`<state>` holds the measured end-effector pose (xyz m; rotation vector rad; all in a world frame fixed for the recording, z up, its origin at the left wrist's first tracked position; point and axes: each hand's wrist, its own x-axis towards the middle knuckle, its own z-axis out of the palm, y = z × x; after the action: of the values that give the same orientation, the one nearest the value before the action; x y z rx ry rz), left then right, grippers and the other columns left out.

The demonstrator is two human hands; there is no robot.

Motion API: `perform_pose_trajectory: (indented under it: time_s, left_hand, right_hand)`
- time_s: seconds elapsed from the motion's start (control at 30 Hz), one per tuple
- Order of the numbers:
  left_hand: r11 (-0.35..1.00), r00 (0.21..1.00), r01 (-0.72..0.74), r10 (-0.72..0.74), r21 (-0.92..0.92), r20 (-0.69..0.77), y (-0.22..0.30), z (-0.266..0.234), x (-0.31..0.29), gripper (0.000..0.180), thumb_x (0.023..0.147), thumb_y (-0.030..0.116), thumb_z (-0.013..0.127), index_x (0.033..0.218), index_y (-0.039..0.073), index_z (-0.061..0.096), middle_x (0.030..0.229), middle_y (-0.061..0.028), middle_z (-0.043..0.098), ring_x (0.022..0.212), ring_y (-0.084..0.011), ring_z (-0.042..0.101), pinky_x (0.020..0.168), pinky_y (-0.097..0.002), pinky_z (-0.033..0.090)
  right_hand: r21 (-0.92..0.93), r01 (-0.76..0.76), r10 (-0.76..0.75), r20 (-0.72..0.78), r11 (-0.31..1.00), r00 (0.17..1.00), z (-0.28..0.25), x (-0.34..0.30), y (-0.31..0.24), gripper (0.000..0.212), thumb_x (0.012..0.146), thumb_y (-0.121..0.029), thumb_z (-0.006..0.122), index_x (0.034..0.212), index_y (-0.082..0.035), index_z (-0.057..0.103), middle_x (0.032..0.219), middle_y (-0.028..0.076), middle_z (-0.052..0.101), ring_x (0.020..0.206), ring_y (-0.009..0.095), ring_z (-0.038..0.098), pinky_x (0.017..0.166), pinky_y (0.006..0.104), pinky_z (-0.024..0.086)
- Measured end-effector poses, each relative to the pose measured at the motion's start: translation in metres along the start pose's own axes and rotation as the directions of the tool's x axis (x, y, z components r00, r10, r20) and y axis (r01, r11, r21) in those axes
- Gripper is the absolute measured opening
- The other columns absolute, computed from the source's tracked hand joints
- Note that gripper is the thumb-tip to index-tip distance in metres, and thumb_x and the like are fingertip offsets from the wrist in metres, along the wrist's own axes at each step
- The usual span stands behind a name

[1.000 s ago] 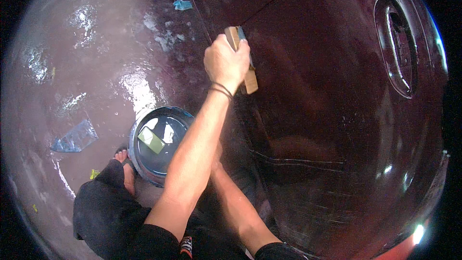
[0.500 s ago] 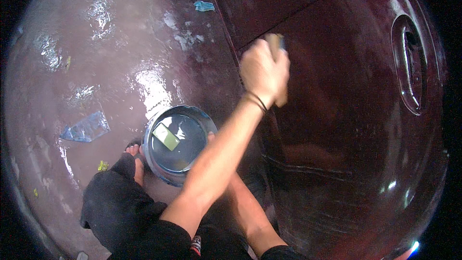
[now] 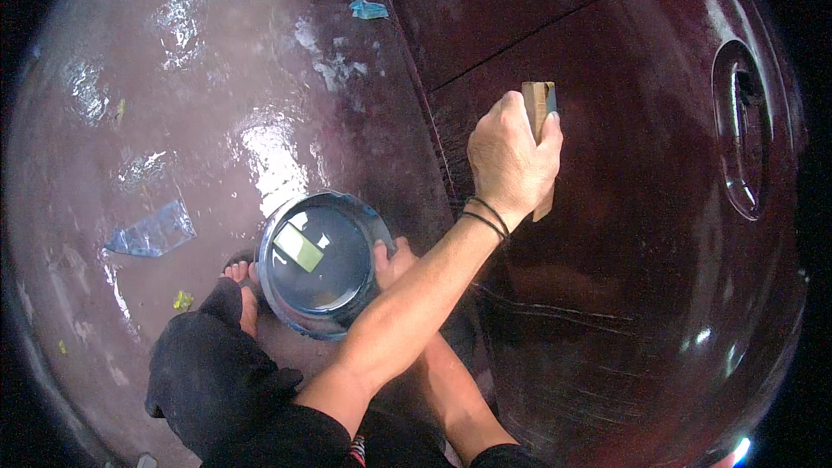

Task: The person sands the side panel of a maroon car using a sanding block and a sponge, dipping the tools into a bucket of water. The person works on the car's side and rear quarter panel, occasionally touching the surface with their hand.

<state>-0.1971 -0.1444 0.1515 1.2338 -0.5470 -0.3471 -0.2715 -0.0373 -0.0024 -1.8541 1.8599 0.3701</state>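
My left arm crosses over my right. My left hand (image 3: 513,156) is closed around a long tan sanding block (image 3: 536,113) with a grey strip along one side, against a glossy dark red car door (image 3: 624,173). Lower down, my right hand (image 3: 394,262) grips the rim of a round blue-grey bucket (image 3: 270,290), partly hidden behind my left forearm. Inside the bucket is cloudy water, with a pale green rectangular block (image 3: 300,250) in it.
A recessed door handle (image 3: 741,134) is at the right. On the wet floor lie a clear bluish plastic piece (image 3: 154,230), a crumpled light blue mask-like item (image 3: 368,9) and yellow scraps (image 3: 182,300). My bare foot (image 3: 238,271) is beside the bucket.
My left hand has moved right and slightly down across the door with the sanding block. More of my right hand now shows at the bucket rim.
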Motion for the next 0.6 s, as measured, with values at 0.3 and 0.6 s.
perform_pose_trajectory:
  time_s: [0.3, 0.6]
  left_hand:
    - [0.999, 0.998, 0.027, -0.026, 0.021, -0.054, 0.0, 0.004, 0.041, 0.032, 0.087, 0.031, 0.077, 0.085, 0.0, 0.067, 0.078, -0.0239, 0.071, 0.078, -0.0433, 0.074, 0.073, -0.051, 0.058]
    - [0.995, 0.995, 0.099, -0.098, 0.033, -0.026, -0.014, -0.001, 0.065, 0.032, 0.087, 0.029, 0.077, 0.089, -0.002, 0.068, 0.082, -0.0242, 0.073, 0.08, -0.0424, 0.074, 0.075, -0.0516, 0.06]
  right_hand:
    - [0.336, 0.155, -0.095, -0.19, 0.929, 0.977, 0.026, -0.018, 0.014, 0.062, 0.103, -0.048, 0.056, 0.147, -0.005, 0.056, 0.142, 0.031, 0.059, 0.137, 0.046, 0.053, 0.119, 0.0544, 0.035]
    - [0.391, 0.28, -0.173, -0.286, 0.877, 0.942, 0.059, 0.019, 0.058, 0.066, 0.101, -0.053, 0.054, 0.142, -0.002, 0.058, 0.131, 0.033, 0.065, 0.123, 0.053, 0.061, 0.111, 0.058, 0.043]
